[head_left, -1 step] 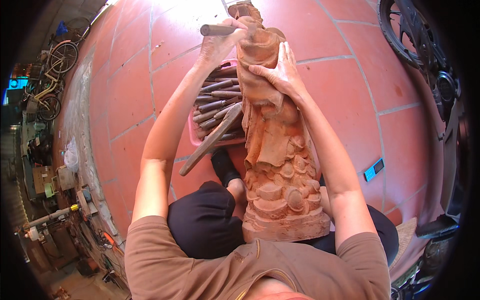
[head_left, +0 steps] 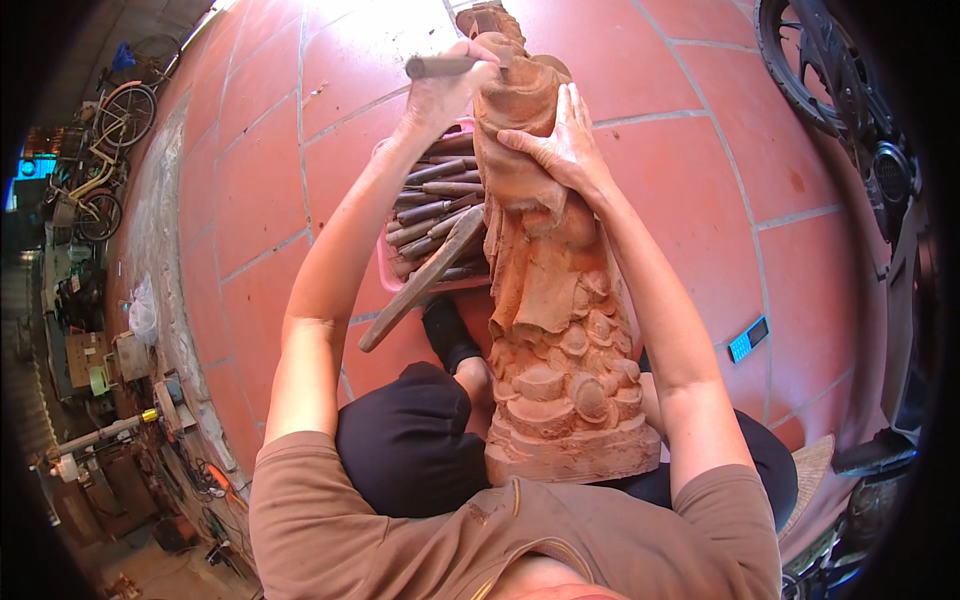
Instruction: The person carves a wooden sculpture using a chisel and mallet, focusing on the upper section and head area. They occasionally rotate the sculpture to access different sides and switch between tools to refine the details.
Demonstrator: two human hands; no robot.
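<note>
A carved reddish-brown wooden statue lies lengthwise before me, its scalloped base between my legs and its narrower end away from me. My left hand is closed round a chisel; its dark handle points left, and its working end meets the statue's upper left side. My right hand lies flat on the draped upper part, thumb spread and fingers stretched along the far right edge. Left of the statue, a pink basket holds several wooden-handled tools. A long wooden stick leans across the basket's near side.
On the red tiled floor to the right is a blue keypad phone. A motorbike stands along the right edge. Bicycles and workshop clutter, including a white plastic bag, line the left side.
My left hand and the chisel have shifted slightly to the right along the statue's upper part. My right hand and the statue stay in place.
</note>
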